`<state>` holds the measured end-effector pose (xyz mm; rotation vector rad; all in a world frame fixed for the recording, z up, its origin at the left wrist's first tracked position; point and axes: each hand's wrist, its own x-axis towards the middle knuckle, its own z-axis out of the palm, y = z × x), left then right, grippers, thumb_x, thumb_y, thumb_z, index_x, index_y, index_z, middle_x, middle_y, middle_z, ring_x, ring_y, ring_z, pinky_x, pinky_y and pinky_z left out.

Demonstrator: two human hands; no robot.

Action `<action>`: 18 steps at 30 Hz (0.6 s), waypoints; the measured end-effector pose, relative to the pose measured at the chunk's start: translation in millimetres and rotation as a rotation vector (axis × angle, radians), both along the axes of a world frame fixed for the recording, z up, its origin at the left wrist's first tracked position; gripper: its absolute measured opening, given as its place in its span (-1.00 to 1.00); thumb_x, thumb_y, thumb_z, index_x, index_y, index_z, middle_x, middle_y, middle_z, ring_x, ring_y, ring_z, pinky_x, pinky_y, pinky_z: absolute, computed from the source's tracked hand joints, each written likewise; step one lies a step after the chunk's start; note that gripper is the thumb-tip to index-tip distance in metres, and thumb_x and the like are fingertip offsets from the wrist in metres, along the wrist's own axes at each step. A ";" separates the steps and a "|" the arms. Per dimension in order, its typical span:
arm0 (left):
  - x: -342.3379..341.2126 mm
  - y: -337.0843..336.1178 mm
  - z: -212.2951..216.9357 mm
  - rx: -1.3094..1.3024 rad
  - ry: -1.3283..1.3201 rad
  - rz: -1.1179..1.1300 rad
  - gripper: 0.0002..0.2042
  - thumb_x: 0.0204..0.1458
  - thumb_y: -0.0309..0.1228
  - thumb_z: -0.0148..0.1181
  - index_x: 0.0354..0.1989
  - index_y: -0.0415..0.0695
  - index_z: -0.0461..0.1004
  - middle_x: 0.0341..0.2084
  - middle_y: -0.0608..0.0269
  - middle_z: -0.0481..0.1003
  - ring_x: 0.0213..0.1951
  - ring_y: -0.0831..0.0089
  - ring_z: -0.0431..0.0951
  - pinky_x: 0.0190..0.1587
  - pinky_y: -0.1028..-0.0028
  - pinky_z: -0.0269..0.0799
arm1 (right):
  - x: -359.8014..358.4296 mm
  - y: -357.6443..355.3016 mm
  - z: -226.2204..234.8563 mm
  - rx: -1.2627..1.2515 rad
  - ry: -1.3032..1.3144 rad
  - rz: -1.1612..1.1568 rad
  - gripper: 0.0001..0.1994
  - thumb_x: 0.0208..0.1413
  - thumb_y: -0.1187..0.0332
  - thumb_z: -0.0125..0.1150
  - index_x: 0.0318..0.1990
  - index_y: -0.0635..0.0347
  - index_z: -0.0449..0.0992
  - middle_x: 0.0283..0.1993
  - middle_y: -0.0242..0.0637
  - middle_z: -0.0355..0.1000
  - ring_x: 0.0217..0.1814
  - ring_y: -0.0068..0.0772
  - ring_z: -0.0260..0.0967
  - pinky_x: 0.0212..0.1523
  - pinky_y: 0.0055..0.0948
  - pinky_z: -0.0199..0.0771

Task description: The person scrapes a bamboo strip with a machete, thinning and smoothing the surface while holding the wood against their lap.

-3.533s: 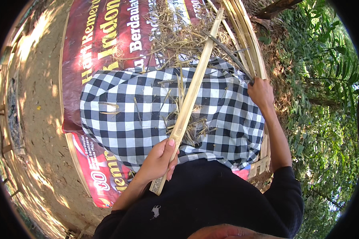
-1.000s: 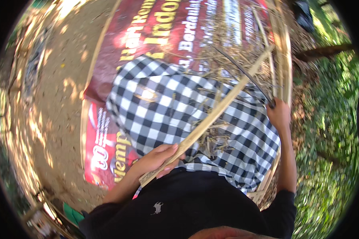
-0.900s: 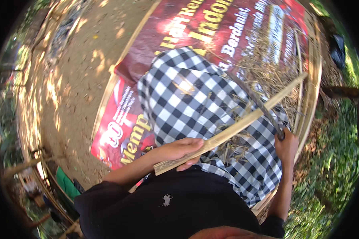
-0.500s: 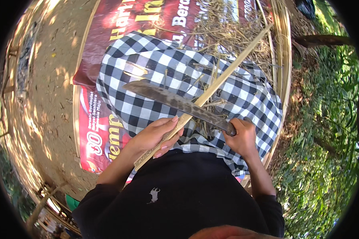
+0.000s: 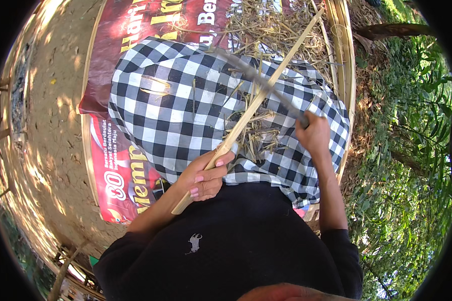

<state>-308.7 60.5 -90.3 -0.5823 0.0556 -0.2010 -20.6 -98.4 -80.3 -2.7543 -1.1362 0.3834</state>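
My left hand [image 5: 206, 175] is wrapped round the lower part of a long pale strip of bamboo or wood [image 5: 247, 114], which slants up and away to the right. In my right hand [image 5: 314, 134] is the handle of a machete [image 5: 282, 100]. Its dark blade crosses the strip well beyond my left hand, seen nearly edge-on and a little blurred toward the tip. Under both lies a black-and-white checked cloth [image 5: 171, 118] spread over my lap. Thin shavings [image 5: 258, 138] are scattered on the cloth between my hands.
A red printed banner [image 5: 98, 75] covers the platform beneath me. More shavings [image 5: 266, 30] are heaped at its far side. A pale wooden edge [image 5: 344, 60] bounds the platform on the right, with green plants [image 5: 407, 150] beyond. Bare earth [image 5: 55, 125] lies to the left.
My right hand has moved the machete away from me along the strip, and its blade has turned from showing its flat side to nearly edge-on. My left hand still holds the strip.
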 end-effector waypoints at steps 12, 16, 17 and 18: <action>-3.1 -11.0 6.2 -0.155 -0.005 0.011 -0.69 0.45 -0.22 -0.47 -0.28 -0.09 0.15 -0.81 0.33 0.32 -0.87 0.38 0.38 -0.94 0.45 0.19 | -19.6 7.6 26.9 -0.057 -0.037 0.313 -0.80 -0.10 0.27 0.34 -0.52 0.19 0.51 -0.56 -0.04 0.50 -0.44 0.06 0.54 -0.31 -0.06 0.57; -7.0 -6.9 14.0 0.022 0.082 -0.054 -0.65 0.45 -0.17 -0.47 -0.31 -0.06 0.17 -0.86 0.40 0.23 -0.92 0.48 0.29 -0.95 0.51 0.15 | 40.8 8.9 42.1 -0.211 -0.037 -0.166 -0.79 0.03 0.30 0.28 -0.41 0.32 0.57 -0.48 0.13 0.52 -0.38 0.17 0.55 -0.28 -0.02 0.58; -5.4 -5.5 13.7 0.111 0.128 -0.085 -0.64 0.45 -0.15 -0.47 -0.32 -0.06 0.18 -0.86 0.41 0.20 -0.93 0.51 0.27 -0.94 0.52 0.16 | 29.7 4.5 46.3 -0.213 -0.065 -0.089 -0.78 0.03 0.29 0.27 -0.39 0.32 0.58 -0.49 0.12 0.53 -0.39 0.16 0.55 -0.31 0.00 0.58; -3.4 -4.1 14.5 0.200 0.174 -0.116 -0.63 0.46 -0.13 -0.47 -0.33 -0.05 0.18 -0.87 0.43 0.17 -0.93 0.54 0.25 -0.94 0.54 0.16 | 12.8 5.1 49.3 -0.200 0.029 -0.045 -0.78 0.01 0.26 0.29 -0.42 0.26 0.57 -0.49 0.08 0.53 -0.41 0.16 0.55 -0.30 0.02 0.57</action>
